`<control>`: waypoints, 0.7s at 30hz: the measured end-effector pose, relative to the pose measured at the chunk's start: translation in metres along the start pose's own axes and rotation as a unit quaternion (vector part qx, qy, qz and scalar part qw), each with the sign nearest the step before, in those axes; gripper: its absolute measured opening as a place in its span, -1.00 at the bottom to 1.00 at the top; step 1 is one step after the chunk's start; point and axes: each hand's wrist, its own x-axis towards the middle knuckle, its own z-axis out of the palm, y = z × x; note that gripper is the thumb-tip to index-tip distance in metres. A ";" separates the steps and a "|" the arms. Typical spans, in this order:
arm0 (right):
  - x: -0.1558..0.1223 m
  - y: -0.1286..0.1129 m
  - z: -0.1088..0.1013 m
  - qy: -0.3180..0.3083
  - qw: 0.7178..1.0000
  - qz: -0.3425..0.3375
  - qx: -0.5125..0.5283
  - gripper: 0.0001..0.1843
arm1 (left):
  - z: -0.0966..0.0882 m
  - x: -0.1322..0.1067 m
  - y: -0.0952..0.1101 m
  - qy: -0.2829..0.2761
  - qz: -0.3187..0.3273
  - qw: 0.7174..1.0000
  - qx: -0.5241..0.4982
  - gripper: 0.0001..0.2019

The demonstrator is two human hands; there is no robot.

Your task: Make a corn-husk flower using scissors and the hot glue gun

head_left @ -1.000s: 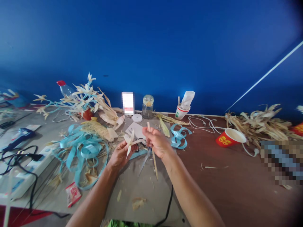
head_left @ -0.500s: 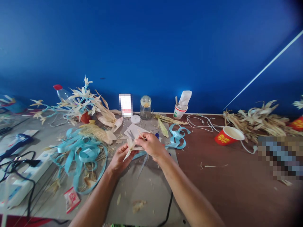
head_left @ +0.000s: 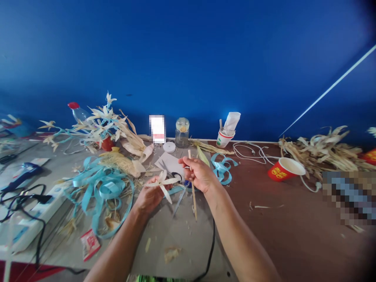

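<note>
My left hand [head_left: 147, 199] pinches a pale corn husk flower [head_left: 162, 181] near its middle, its narrow petals spread outward. To the right, my right hand [head_left: 203, 174] is closed around a thin wooden stick [head_left: 194, 201]. The stick stands nearly upright, one end above the fingers and a longer part hanging below. A gap separates the stick from the flower. Under and between the hands lies a pair of scissors [head_left: 179, 203], its handles partly hidden. Beside them is a white sheet of card [head_left: 169, 161].
Blue ribbon [head_left: 110, 190] lies tangled at left, near a finished branch of husk flowers [head_left: 101, 113]. A power strip [head_left: 38, 219] with black cables is at far left. At the back stands a glass jar [head_left: 182, 137]. On the right are a red paper cup [head_left: 283, 171] and dry husks [head_left: 323, 147].
My right hand has moved right, away from the flower, and the stick has swung to nearly upright with its long end down. My left hand has turned the flower so its petals point rightward.
</note>
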 end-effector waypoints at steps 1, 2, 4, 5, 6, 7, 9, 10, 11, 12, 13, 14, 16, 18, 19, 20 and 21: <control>0.000 0.001 0.000 -0.011 1.000 0.011 -0.004 -0.67 | 0.001 0.000 0.000 0.001 0.001 1.000 -0.004 -0.81; 0.000 0.003 0.002 -0.028 0.999 0.029 -0.013 -0.67 | 0.002 0.000 0.000 0.002 0.002 1.000 -0.007 -0.81; 0.000 0.009 0.008 -0.060 0.996 0.064 -0.030 -0.66 | 0.004 0.000 0.001 0.003 0.000 1.000 -0.009 -0.79; 0.000 0.012 0.011 -0.074 0.994 0.079 -0.035 -0.65 | 0.005 0.001 0.001 0.003 -0.002 1.000 -0.010 -0.78; -0.001 0.014 0.013 -0.085 0.992 0.089 -0.037 -0.63 | 0.005 0.001 0.000 0.003 -0.002 1.000 -0.011 -0.77; -0.001 0.016 0.015 -0.093 0.990 0.096 -0.037 -0.62 | 0.005 0.002 0.000 0.001 -0.003 1.000 -0.014 -0.76; -0.002 0.018 0.017 -0.107 0.988 0.105 -0.036 -0.61 | 0.003 0.003 -0.002 -0.004 -0.003 1.000 -0.019 -0.76; -0.002 0.018 0.017 -0.111 0.987 0.109 -0.037 -0.62 | 0.002 0.003 -0.002 -0.005 -0.004 1.000 -0.019 -0.76; -0.002 0.018 0.017 -0.112 0.987 0.110 -0.038 -0.63 | 0.000 0.004 -0.003 -0.007 -0.006 1.000 -0.018 -0.76; -0.003 0.018 0.017 -0.109 0.987 0.109 -0.042 -0.64 | -0.001 0.004 -0.004 -0.007 -0.008 1.000 -0.017 -0.75; -0.003 0.018 0.017 -0.103 0.988 0.107 -0.049 -0.66 | -0.003 0.004 -0.005 -0.007 -0.009 1.000 -0.015 -0.74; -0.003 0.019 0.017 -0.093 0.989 0.103 -0.057 -0.67 | -0.004 0.004 -0.005 -0.008 -0.012 1.000 -0.015 -0.75; -0.002 0.021 0.018 -0.070 0.990 0.096 -0.073 -0.70 | -0.005 0.003 -0.006 -0.012 -0.016 1.000 -0.019 -0.76; -0.002 0.024 0.020 -0.056 0.989 0.098 -0.093 -0.72 | -0.004 0.002 -0.006 -0.012 -0.017 1.000 -0.023 -0.77; -0.001 0.025 0.021 -0.051 0.988 0.100 -0.105 -0.73 | -0.002 0.002 -0.005 -0.009 -0.018 0.999 -0.025 -0.77; -0.001 0.025 0.021 -0.046 0.987 0.098 -0.117 -0.73 | 0.000 0.002 -0.005 -0.003 -0.017 0.999 -0.027 -0.77; -0.001 0.024 0.021 -0.038 0.987 0.088 -0.127 -0.74 | 0.002 0.002 -0.004 0.004 -0.016 0.999 -0.030 -0.77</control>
